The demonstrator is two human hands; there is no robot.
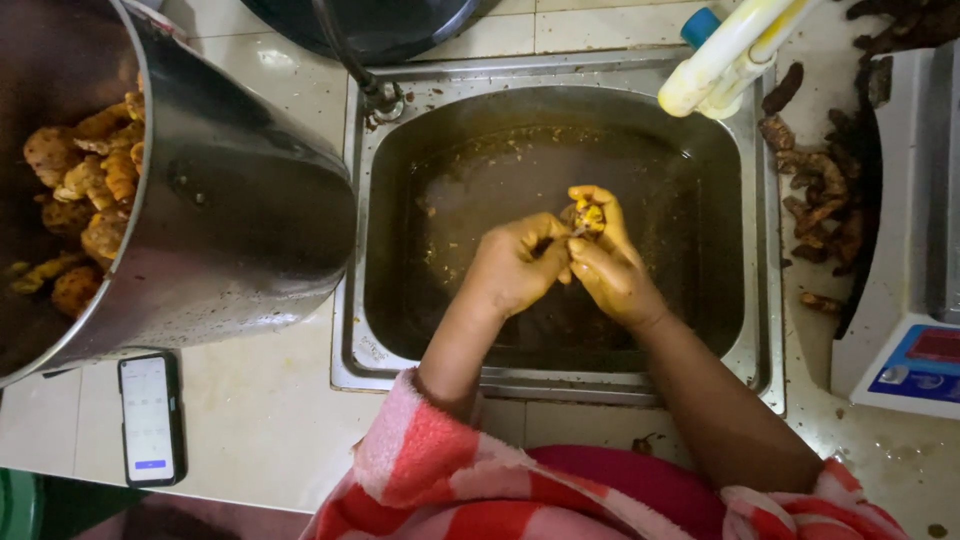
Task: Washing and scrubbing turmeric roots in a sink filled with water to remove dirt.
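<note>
Both hands are over a steel sink (pixel 757 330) holding murky water. My right hand (pixel 607 262) grips a small yellow-orange root piece (pixel 588 216) between fingers and thumb. My left hand (pixel 517 262) is closed around a small thin tool, mostly hidden, whose tip touches the root. Both hands are stained yellow. Red-and-white striped sleeves cover my upper arms.
A big steel pot (pixel 230 210) at left holds several yellow roots (pixel 85 185). A phone (pixel 150 418) lies on the tiled counter below it. Dark root peelings (pixel 822 200) lie right of the sink beside a white scale (pixel 915 350). A yellow bottle (pixel 730 50) and the tap (pixel 380 95) are behind.
</note>
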